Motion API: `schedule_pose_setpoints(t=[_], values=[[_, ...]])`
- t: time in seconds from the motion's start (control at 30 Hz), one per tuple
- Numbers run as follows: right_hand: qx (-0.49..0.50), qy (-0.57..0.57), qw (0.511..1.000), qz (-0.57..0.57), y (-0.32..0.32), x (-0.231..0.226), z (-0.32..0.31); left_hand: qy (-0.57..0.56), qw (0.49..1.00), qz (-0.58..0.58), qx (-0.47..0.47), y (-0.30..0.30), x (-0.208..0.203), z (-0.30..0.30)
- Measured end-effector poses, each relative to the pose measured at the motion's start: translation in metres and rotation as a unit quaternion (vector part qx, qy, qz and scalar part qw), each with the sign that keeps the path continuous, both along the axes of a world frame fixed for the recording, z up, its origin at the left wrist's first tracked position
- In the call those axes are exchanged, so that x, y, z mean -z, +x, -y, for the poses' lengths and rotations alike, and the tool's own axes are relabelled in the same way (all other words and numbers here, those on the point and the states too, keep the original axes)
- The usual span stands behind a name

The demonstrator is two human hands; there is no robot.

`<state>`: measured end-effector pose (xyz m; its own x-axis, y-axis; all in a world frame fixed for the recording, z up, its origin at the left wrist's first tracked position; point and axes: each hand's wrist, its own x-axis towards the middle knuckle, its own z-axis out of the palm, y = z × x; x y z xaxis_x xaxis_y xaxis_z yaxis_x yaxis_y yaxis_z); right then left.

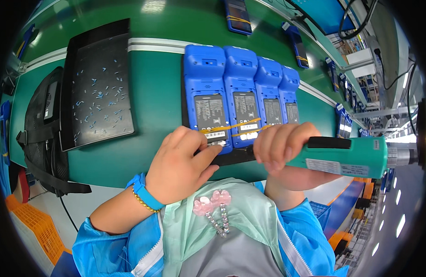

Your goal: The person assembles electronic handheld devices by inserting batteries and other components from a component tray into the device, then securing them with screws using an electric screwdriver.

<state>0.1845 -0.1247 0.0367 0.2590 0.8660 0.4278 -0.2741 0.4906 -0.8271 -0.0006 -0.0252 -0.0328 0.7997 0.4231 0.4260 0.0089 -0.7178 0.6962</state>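
Observation:
Four-sided blue handheld terminals (208, 69) lie side by side, backs up, with dark batteries (210, 112) showing. Yellow rubber bands (236, 124) cross the lower part of the row. My left hand (180, 159) rests at the lower end of the leftmost terminal. Its fingers are curled and the thumb is close to the index finger; anything between them is too small to make out. My right hand (286, 147) is wrapped round a green electric screwdriver (346, 157), held almost level over the right end of the row. Its tip is hidden by my fingers.
A black tray (97, 124) with many small, blue-tipped screws scattered in it stands at the left. A black bag (42, 134) with straps lies beside it. More blue terminals (238, 17) with yellow bands sit on the green line (176, 21) beyond the metal rail.

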Motion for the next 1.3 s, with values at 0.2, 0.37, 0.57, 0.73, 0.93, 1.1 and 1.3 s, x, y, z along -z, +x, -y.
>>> schedule_pose_setpoints(t=[0.2, 0.37, 0.57, 0.73, 0.93, 1.1, 1.3], values=[[0.001, -0.025, 1.0, 0.017, 0.005, 0.002, 0.009, 0.04, 0.999, -0.001, -0.015, 0.013, 0.002, 0.005], [0.008, -0.034, 0.999, 0.028, 0.008, 0.005, 0.01, 0.043, 0.999, 0.002, -0.027, 0.017, 0.002, 0.007], [0.0, -0.049, 0.998, 0.049, 0.01, 0.006, 0.011, 0.048, 0.999, -0.008, -0.023, 0.018, 0.001, 0.006], [0.004, -0.076, 0.995, 0.06, 0.009, 0.002, 0.011, 0.049, 0.999, -0.006, -0.022, 0.018, 0.002, 0.004], [-0.023, -0.041, 0.996, 0.073, 0.014, 0.012, 0.008, 0.051, 0.998, 0.013, -0.017, 0.019, 0.003, 0.004], [-0.019, 0.0, 0.988, 0.155, 0.012, 0.01, 0.005, 0.043, 0.999, 0.021, -0.015, 0.017, 0.003, 0.003], [-0.054, -0.022, 0.989, 0.134, 0.014, 0.008, 0.004, 0.04, 0.999, 0.021, -0.019, 0.017, 0.004, 0.002]])
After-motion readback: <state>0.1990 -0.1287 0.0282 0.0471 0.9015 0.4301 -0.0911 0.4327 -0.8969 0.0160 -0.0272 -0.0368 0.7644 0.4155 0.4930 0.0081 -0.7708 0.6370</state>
